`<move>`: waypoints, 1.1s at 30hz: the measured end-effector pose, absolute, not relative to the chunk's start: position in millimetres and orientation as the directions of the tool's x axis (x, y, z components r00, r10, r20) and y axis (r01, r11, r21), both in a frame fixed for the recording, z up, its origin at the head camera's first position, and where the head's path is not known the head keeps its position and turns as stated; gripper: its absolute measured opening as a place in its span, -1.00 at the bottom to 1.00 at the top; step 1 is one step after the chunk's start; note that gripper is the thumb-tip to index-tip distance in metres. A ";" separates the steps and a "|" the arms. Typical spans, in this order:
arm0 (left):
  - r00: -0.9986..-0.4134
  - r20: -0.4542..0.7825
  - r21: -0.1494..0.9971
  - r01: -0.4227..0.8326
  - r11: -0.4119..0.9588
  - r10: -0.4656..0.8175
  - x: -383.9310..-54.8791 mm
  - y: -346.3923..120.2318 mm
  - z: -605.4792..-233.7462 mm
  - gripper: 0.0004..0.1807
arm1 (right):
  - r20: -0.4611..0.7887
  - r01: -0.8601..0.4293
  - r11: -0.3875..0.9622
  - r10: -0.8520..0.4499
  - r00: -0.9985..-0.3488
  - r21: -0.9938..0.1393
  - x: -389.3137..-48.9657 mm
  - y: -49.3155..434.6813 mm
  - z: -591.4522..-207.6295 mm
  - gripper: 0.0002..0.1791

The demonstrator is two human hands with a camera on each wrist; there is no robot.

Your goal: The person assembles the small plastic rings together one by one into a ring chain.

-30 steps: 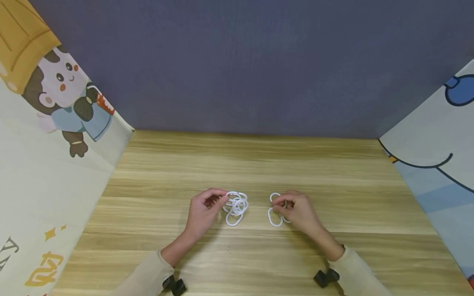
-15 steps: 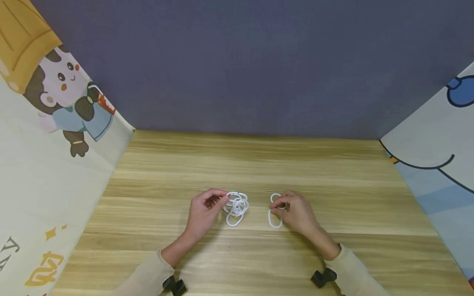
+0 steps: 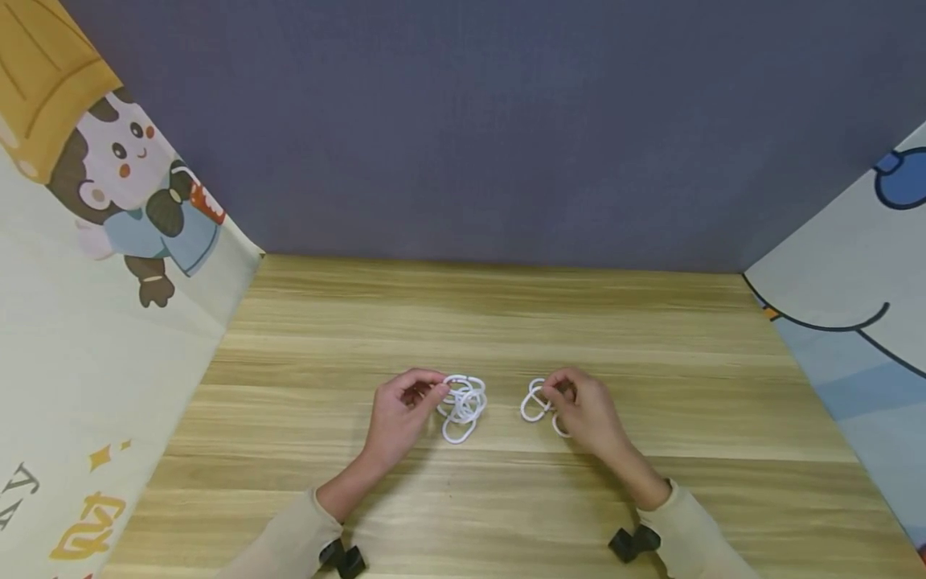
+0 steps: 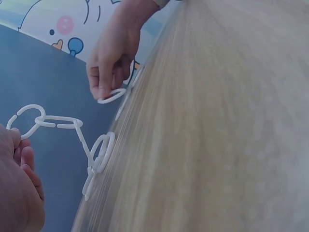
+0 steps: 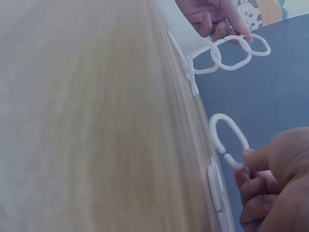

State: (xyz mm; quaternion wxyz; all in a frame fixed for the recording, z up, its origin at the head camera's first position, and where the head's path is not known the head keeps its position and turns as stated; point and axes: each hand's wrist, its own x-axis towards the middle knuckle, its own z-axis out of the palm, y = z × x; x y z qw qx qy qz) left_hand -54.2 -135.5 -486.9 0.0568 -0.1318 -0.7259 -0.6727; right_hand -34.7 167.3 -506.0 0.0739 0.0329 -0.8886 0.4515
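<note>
My left hand (image 3: 401, 410) pinches the end link of a chain of white plastic C-shaped links (image 4: 66, 119). Several links hang from its fingertips, and the lower part of the chain lies bunched on the table. To the right, my right hand (image 3: 587, 408) holds a single white link (image 5: 238, 131) between thumb and fingers; a small gap in that link faces the table side. Below this hand, loose white links (image 5: 213, 188) lie flat on the wood, partly covered by it in the head view. A short space separates the held link from the chain.
The wood-grain table (image 3: 463, 322) ends at a dark blue back panel (image 3: 463, 137). Cartoon-printed panels stand at the left (image 3: 72, 346) and right (image 3: 832, 281). Black wrist devices (image 3: 633, 544) sit at both sleeves.
The right hand has shifted slightly and turned its link, which now points left and overlaps a loose link in the head view. The left hand and chain have stayed almost still.
</note>
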 end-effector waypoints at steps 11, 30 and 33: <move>-0.962 0.250 0.963 0.259 0.070 0.112 -53.7 -134.8 -486.5 -0.87 | 0.340 -0.264 0.402 0.128 -0.932 -0.877 -35.1 164.3 -503.4 -0.83; -0.964 0.236 0.965 0.247 0.086 0.121 -54.3 -135.3 -485.2 -0.92 | 0.006 0.028 0.198 0.171 -0.985 -0.980 -29.9 152.9 -478.8 -0.86; -0.963 0.237 0.965 0.248 0.086 0.126 -54.6 -135.5 -485.7 -0.91 | -0.021 0.049 0.167 0.169 -0.985 -0.985 -28.2 150.6 -474.3 -0.86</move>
